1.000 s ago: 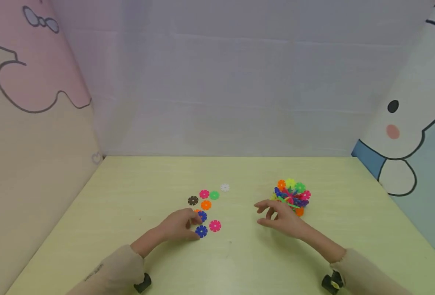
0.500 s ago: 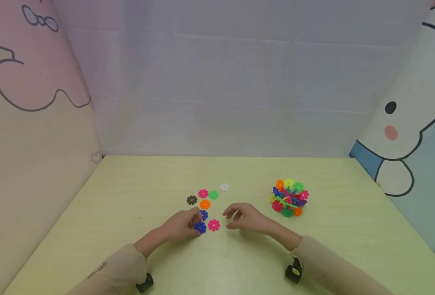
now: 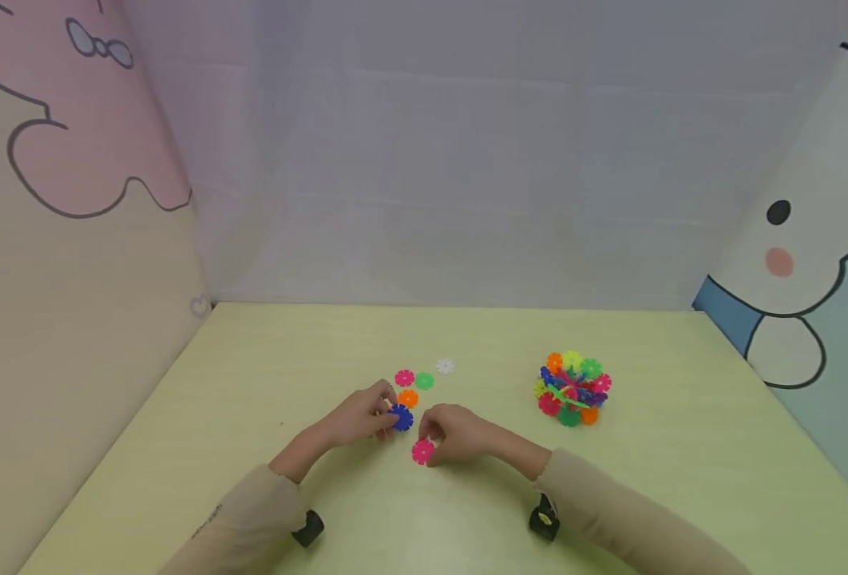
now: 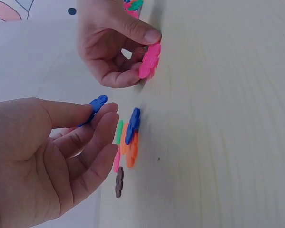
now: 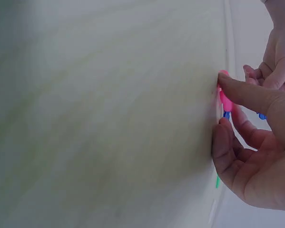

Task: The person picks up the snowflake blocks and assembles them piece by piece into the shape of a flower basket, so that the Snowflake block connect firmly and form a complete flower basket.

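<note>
Between thumb and fingers my left hand [image 3: 355,417] pinches a blue snowflake disc [image 4: 95,108], held up off the table. My right hand [image 3: 461,433] pinches a pink snowflake disc [image 3: 422,452] by its edge, close over the table; in the left wrist view this disc stands tilted between thumb and forefinger. A second blue disc [image 4: 132,126] lies beyond the left fingers, overlapping orange discs [image 4: 132,154] in that view. The brown disc [image 4: 119,182] shows there too, but the left hand hides it in the head view.
Past the hands lie another pink disc [image 3: 405,378], a green disc [image 3: 425,381] and a white disc [image 3: 445,366]. A built cluster of multicoloured discs [image 3: 572,390] sits at the right on the pale wooden table [image 3: 647,471]. Walls stand behind and at both sides.
My right hand has moved left from beside the cluster and taken hold of the near pink disc. My left hand has picked up a blue disc and shifted slightly away from me.
</note>
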Available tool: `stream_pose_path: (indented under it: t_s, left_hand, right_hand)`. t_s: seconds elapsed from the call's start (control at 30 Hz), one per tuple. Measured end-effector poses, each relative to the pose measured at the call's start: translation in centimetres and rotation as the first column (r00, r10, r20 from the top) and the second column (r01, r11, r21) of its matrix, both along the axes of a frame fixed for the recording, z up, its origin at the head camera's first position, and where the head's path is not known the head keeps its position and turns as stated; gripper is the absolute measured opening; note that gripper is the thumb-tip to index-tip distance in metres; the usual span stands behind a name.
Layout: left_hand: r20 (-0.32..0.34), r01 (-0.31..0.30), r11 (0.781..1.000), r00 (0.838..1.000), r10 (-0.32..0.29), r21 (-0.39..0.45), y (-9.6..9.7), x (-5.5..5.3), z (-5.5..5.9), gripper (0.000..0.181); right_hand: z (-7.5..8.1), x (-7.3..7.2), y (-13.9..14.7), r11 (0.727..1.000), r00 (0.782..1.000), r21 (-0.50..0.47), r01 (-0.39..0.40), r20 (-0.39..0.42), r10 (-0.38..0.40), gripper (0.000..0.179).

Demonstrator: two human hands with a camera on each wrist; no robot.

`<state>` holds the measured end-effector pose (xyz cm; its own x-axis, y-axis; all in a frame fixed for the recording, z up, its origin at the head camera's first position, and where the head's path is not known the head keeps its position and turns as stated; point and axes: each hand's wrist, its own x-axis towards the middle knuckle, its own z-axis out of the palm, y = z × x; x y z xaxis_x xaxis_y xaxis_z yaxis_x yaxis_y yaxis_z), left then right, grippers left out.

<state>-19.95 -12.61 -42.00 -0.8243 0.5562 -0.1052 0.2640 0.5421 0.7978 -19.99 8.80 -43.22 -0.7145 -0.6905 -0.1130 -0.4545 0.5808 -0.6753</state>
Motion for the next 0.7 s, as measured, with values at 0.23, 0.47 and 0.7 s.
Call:
stream_pose_path:
  t_s: [0.23,0.47,0.7]
  left_hand:
    - [0.046,0.006,0.992,0.999,-0.012,0.125,1.5,-0.2,1.3,0.020]
    - [0.069,-0.083,0.940,0.996,0.064,0.330,2.5,0.1,3.7,0.020]
    - [0.104,-0.073,0.912,0.994,0.034,0.404,3.4,0.9,4.1,0.019]
  right_hand:
    - [1.1,0.3,1.0,0.991,0.999,-0.135,-0.011,-0.040,0.006,0.013]
    - [3.9,1.3,2.3,0.851,0.952,-0.496,0.175,-0.135,-0.274,0.009]
    - [4.5,1.8,2.6,0.818,0.906,-0.528,0.227,-0.194,-0.376,0.008]
